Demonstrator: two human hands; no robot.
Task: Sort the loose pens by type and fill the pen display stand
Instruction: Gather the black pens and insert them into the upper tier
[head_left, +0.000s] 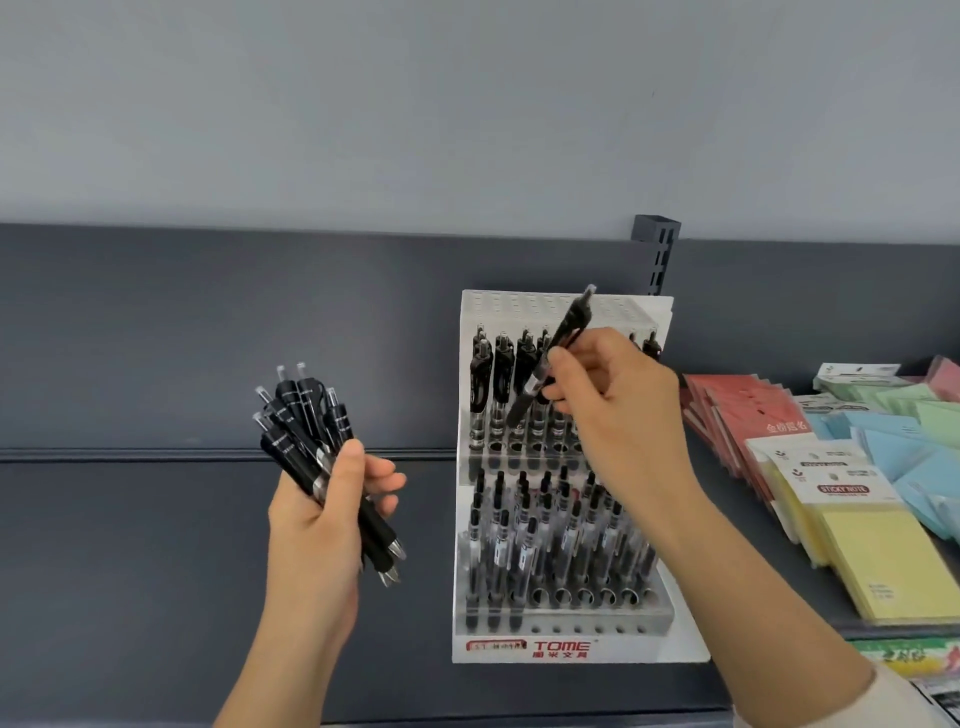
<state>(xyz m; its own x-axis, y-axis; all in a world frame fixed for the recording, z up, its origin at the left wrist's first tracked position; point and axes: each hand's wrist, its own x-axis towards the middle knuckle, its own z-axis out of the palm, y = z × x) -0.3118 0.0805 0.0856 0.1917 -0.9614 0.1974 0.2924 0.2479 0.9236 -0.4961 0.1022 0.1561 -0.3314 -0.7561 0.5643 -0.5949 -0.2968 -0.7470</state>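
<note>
One pen (570, 321) is pinched mid-barrel in our right hand (623, 410); our left hand (317, 525) grips a bundle (301, 410). Light, stiff, slick, we judge.

Open dark shelf (130, 571) stretches left of the pen display stand (561, 649), whose front-row holes on both tiers gape unfilled. Upright pens (498, 384) crowd the rear rows, and sticky-note packs (872, 545) lie close on its right.

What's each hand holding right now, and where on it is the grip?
Left hand grips a bundle of black pens around their lower barrels, clickers up. Right hand pinches a single black pen near mid-barrel, tilted in front of the display stand.
</note>
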